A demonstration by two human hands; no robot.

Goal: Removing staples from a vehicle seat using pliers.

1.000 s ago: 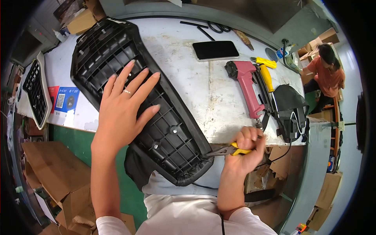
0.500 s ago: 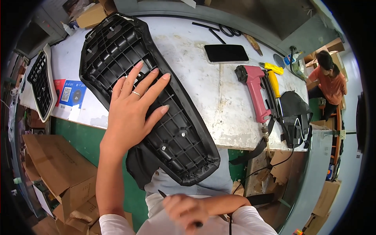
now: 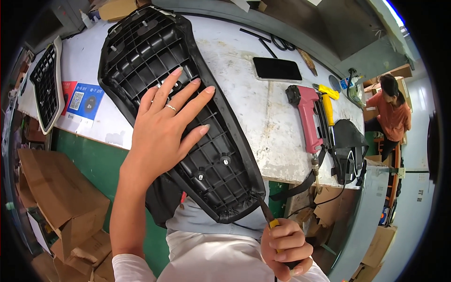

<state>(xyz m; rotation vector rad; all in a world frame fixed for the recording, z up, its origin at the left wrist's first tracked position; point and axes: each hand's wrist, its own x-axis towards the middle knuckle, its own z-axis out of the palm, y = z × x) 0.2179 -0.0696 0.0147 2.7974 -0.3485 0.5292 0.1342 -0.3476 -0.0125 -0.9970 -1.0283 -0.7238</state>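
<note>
A long black motorcycle seat point(image 3: 213, 136) lies underside up, its ribbed plastic base showing and its black cover folded over the rim. It slants from the table down over my lap. My left hand point(image 3: 162, 124) rests flat on the base with fingers spread, holding nothing. At the lower right, my right hand point(image 3: 286, 249) is closed around the yellow-and-black handle of a tool with a dark, pointed blade point(image 3: 267, 210). The blade's tip touches the cover's edge at the seat's near right corner; whether it goes under the edge I cannot tell.
A pink air stapler point(image 3: 307, 120) with its hose, a yellow-handled screwdriver point(image 3: 327, 110) and a phone point(image 3: 277, 69) lie right of the seat. A smaller seat point(image 3: 47, 87) stands at far left. Cardboard boxes point(image 3: 61, 192) fill the lower left. A person point(image 3: 393, 110) is at far right.
My right hand has moved right and slightly forward from in front of my body, bringing the blade to the seat's near corner. My left hand stays on the base.
</note>
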